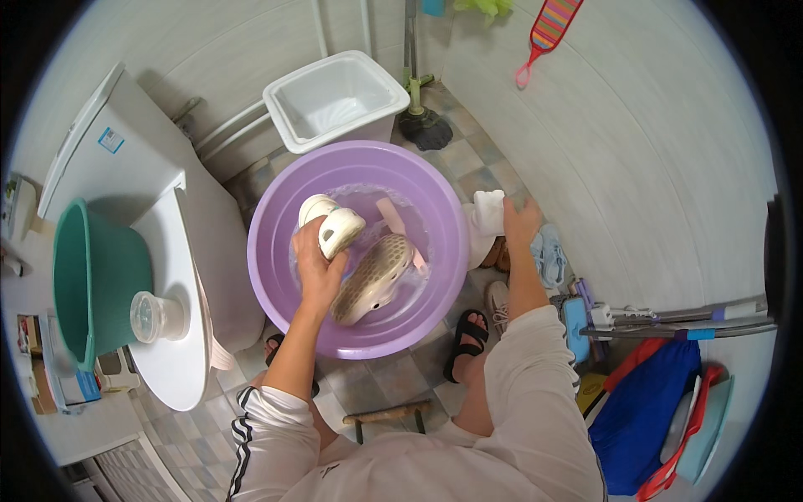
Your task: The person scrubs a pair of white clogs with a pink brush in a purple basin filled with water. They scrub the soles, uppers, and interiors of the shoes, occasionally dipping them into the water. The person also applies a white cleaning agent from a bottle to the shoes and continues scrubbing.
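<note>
My left hand (320, 254) grips a white clog (339, 227) above the left half of a purple plastic basin (270, 188). A second clog (379, 276) lies sole-up in the basin's soapy water, its tread brownish. Partly under it is a pale pink object (392, 216), perhaps a brush, with its other end showing to the right. Just right of the basin, my right hand (522, 223) holds the side of a white object (488, 212), apparently a container; its lower part and my fingertips are partly hidden.
A white rectangular tub (335, 135) stands behind the basin, next to a mop (425, 128). At left, a green bucket (125, 270) and a clear plastic tub (157, 317) rest on a toilet lid (182, 370). Blue shoes (551, 256) and mop poles (684, 329) lie right; a small stool (386, 414) is below.
</note>
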Motion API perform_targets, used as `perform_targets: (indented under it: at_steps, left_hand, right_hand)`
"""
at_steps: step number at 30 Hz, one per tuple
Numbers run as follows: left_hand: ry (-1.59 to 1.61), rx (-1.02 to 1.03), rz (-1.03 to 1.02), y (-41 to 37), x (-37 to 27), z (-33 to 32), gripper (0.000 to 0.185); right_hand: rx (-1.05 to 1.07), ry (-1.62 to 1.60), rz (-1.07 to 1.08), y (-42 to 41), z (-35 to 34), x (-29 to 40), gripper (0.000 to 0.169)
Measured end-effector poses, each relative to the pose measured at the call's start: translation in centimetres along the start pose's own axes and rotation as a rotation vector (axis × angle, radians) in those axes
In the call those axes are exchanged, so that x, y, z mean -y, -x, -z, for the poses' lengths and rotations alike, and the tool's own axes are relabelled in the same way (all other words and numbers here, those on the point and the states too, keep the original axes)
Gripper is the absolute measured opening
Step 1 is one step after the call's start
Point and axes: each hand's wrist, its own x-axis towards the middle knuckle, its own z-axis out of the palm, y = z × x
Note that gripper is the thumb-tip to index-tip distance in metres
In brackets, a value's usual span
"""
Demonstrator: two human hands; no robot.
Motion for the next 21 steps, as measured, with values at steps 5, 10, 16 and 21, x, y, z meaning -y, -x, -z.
perform_targets:
  at_steps: [5,10,16,21]
  left_hand:
    - [-0.025,-0.052,0.046,-0.1,0.1,1.9,0.057]
    - [0.031,-0.082,0.108,-0.6,0.5,3.8,0.059]
    - [0.040,-0.067,0.104,0.2,1.4,5.9,0.062]
    - [0.098,-0.010,0.151,0.0,1.7,5.5,0.062]
  right_hand:
    - [0.489,-0.228,0.144,5.4,3.3,12.3,0.031]
    - [0.827,0.026,0.212,11.4,-4.1,12.2,0.038]
    - [1.092,-0.081,-0.281,13.0,-8.3,11.4,0.045]
    - [1.146,-0.442,-0.699,14.7,-14.0,6.9,0.044]
